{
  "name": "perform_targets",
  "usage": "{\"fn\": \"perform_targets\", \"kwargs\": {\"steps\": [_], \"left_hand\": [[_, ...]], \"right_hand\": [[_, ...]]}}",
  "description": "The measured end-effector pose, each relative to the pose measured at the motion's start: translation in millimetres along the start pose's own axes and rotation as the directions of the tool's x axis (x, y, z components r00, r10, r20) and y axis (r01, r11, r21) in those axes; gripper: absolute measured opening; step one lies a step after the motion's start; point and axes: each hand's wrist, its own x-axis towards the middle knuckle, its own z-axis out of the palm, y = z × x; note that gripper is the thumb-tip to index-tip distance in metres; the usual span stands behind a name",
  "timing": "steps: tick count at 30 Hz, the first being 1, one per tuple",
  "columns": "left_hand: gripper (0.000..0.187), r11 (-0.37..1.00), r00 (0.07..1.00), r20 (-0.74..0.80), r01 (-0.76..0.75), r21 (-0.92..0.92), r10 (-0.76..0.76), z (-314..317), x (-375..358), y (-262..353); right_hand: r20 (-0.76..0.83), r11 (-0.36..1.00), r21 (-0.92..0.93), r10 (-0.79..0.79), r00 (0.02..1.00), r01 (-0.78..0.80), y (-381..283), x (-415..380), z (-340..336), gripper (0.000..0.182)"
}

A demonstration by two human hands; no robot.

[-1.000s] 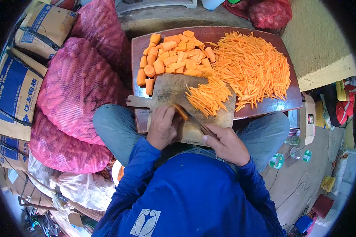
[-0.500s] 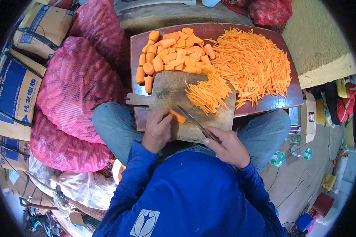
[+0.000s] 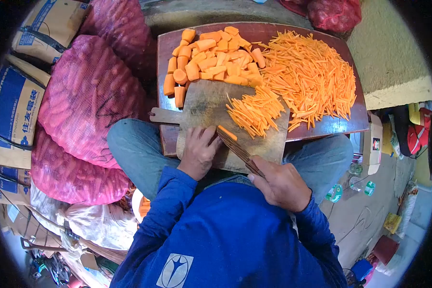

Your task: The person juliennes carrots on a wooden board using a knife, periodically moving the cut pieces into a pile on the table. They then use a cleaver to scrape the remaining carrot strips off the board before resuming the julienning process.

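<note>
My right hand [image 3: 284, 183] is wrapped round the handle of a knife [image 3: 236, 148]. Its blade slants up to the left across the wooden cutting board [image 3: 201, 103], right at the fingertips of my left hand [image 3: 200, 150]. Those fingers are bent and close together, pressing at a small carrot piece [image 3: 226, 133]. Part of the piece shows along the far side of the blade; the rest is hidden by blade and fingers. Thin carrot strips [image 3: 257, 110] lie heaped on the right half of the board.
Beyond the board, the dark red table [image 3: 321, 127] bears carrot chunks [image 3: 221, 57] at left and a big pile of shredded carrot [image 3: 312, 77] at right. Pink mesh sacks [image 3: 91, 101] of carrots stand at my left. Plastic bottles [image 3: 335, 193] are on the floor at right.
The knife has swung from beside the carrot piece to lie against it, its blade closer to my left fingertips. My left hand has shifted slightly right and covers more of the piece.
</note>
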Motion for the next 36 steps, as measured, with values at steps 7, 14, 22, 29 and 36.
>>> {"fn": "perform_targets", "kwargs": {"steps": [7,14,22,29,36], "left_hand": [[0.033,0.999,1.0,-0.008,0.019,0.027,-0.019,0,-1,2],[0.031,0.998,0.999,0.004,0.054,0.035,-0.054,1,-3,3],[0.031,0.998,0.997,-0.059,0.054,-0.008,-0.055,6,-3,-1],[0.032,0.996,0.994,-0.077,0.069,-0.056,-0.073,9,-6,0],[0.03,0.996,0.993,-0.088,0.076,-0.045,-0.08,9,-9,-2]], "right_hand": [[0.114,0.998,-0.054,0.028,0.993,-0.022,15,43,5,0.031],[0.069,1.0,0.013,-0.002,0.998,0.001,-1,29,-4,0.037],[0.065,1.0,-0.011,-0.028,0.997,0.029,6,52,12,0.029],[0.106,0.997,-0.056,0.067,0.992,-0.062,5,57,17,0.032],[0.089,1.0,0.028,0.01,0.996,-0.013,-3,41,5,0.03]]}}
